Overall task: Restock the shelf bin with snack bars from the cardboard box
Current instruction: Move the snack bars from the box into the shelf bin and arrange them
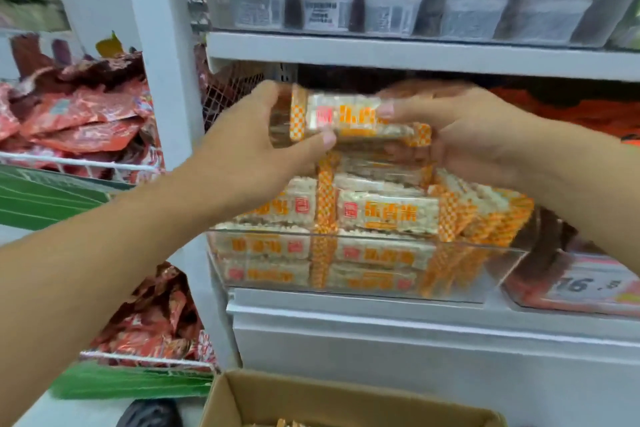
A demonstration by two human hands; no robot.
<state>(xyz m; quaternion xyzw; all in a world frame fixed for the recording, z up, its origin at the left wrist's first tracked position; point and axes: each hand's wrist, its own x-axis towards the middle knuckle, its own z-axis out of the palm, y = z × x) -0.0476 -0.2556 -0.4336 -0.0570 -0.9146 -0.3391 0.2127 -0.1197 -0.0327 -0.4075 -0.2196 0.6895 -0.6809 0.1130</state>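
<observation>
A small stack of snack bars point(349, 120) in clear wrappers with orange checked ends is held just above the shelf bin. My left hand point(263, 135) grips its left end, thumb underneath. My right hand point(460, 128) grips its right end, fingers over the top. The clear plastic shelf bin point(485, 267) below holds several layers of the same bars point(388, 211), piled above its rim. The open cardboard box point(242, 399) sits at the bottom edge, with a few bar ends point(287, 423) showing inside.
A white shelf board point(415, 55) hangs close above my hands, with grey tubs on it. Wire baskets of red snack bags point(79, 121) stand left of a white upright post point(166, 80). An orange-packaged product and a price tag point(585, 284) lie to the right.
</observation>
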